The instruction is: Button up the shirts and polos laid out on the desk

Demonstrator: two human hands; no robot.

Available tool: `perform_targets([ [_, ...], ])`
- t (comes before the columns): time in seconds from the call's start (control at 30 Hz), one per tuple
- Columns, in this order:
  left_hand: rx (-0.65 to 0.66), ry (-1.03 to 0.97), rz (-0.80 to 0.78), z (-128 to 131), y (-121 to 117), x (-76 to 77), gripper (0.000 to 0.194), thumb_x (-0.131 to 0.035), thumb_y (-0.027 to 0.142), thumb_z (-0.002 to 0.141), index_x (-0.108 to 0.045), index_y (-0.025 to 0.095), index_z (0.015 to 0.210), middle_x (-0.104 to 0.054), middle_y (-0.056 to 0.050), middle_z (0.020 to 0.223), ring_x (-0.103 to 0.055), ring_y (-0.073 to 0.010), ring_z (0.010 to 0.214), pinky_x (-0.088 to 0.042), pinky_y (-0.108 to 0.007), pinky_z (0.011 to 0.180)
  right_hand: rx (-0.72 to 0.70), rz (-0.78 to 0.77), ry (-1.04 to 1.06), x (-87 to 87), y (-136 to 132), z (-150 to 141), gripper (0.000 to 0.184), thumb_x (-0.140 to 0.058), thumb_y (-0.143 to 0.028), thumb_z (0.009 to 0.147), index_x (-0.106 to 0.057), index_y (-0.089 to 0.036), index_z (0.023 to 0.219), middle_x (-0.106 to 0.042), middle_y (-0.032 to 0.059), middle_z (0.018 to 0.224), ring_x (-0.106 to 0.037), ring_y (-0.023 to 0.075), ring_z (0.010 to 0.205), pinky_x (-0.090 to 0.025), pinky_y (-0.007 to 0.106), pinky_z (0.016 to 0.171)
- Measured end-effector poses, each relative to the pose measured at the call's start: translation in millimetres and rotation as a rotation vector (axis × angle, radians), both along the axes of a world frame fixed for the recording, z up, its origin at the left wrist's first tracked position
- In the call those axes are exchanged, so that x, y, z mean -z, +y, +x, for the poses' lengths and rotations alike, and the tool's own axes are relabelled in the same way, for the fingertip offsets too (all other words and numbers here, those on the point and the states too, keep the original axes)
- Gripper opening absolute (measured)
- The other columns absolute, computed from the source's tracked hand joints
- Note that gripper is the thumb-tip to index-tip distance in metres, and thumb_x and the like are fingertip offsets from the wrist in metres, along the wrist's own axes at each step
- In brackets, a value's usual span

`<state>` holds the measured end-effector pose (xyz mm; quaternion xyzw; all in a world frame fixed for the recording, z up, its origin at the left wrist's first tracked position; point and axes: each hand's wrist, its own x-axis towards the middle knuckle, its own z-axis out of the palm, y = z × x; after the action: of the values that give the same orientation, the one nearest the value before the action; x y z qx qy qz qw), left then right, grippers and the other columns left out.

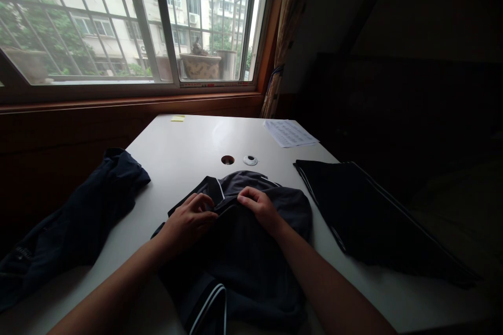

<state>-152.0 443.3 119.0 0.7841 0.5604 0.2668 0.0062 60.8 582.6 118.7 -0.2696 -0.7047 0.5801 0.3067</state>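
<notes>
A dark navy polo shirt [251, 256] with white piping lies bunched on the white table in front of me. Its collar [210, 191] points away from me, toward the left. My left hand [192, 214] rests beside the collar, fingers bent and closed on the cloth near the front opening. With thumb and forefinger pressed together, my right hand [261, 209] pinches the edge of the fabric just right of the collar. A striped cuff or hem [210, 303] shows at the near end. The cloth under my fingertips is partly hidden.
Another dark garment [90, 214] hangs over the table's left edge. Folded dark clothing with white piping [361, 209] lies at the right. Farther back are printed sheets [291, 133], a yellow note [178, 118], a cable hole [228, 160] and its round cover [250, 160].
</notes>
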Motion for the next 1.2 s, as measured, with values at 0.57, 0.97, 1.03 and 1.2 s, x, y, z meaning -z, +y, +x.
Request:
perform_targets([
  [0.57, 0.021, -0.073, 0.015, 3.1, -3.1, -6.0, 0.026, -0.060, 0.006, 0.080, -0.071, 0.026, 0.093, -0.053, -0.005, 0.123, -0.056, -0.0179, 0.091, -0.051, -0.032, 0.077, 0.085, -0.179, 0.105, 5.2, 6.6, -1.0, 0.018, -0.065, -0.036, 0.080, -0.061, -0.018, 0.077, -0.052, -0.0032, 0.067, -0.045, 0.0120, 0.063, -0.035, 0.025, 0.061],
  [0.97, 0.029, -0.024, 0.019, 2.8, -1.9, -6.7, 0.022, -0.056, 0.008, 0.082, -0.067, 0.023, 0.094, -0.059, -0.005, 0.113, -0.055, -0.0199, 0.095, -0.050, -0.033, 0.079, 0.103, -0.076, 0.058, 4.7, 5.6, -0.9, 0.019, -0.062, -0.037, 0.082, -0.059, -0.019, 0.077, -0.052, -0.0033, 0.068, -0.046, 0.0124, 0.063, -0.037, 0.025, 0.062],
  [1.03, 0.044, -0.023, 0.007, 2.1, -1.1, -5.8, 0.022, -0.055, 0.009, 0.084, -0.067, 0.024, 0.097, -0.060, -0.005, 0.111, -0.055, -0.0205, 0.097, -0.050, -0.034, 0.081, 0.099, 0.004, 0.015, 4.5, 4.4, -1.4, 0.019, -0.062, -0.037, 0.083, -0.060, -0.019, 0.078, -0.055, -0.0026, 0.071, -0.049, 0.0133, 0.067, -0.040, 0.025, 0.064],
  [1.2, 0.065, -0.030, -0.030, 1.4, -0.5, -5.7, 0.019, -0.056, 0.013, 0.087, -0.067, 0.023, 0.098, -0.062, -0.005, 0.108, -0.055, -0.0211, 0.099, -0.049, -0.034, 0.084, 0.069, 0.261, -0.113, 2.1, -1.3, -2.7, 0.014, -0.064, -0.033, 0.084, -0.063, -0.019, 0.084, -0.062, -0.0001, 0.081, -0.056, 0.0155, 0.076, -0.044, 0.027, 0.071],
])
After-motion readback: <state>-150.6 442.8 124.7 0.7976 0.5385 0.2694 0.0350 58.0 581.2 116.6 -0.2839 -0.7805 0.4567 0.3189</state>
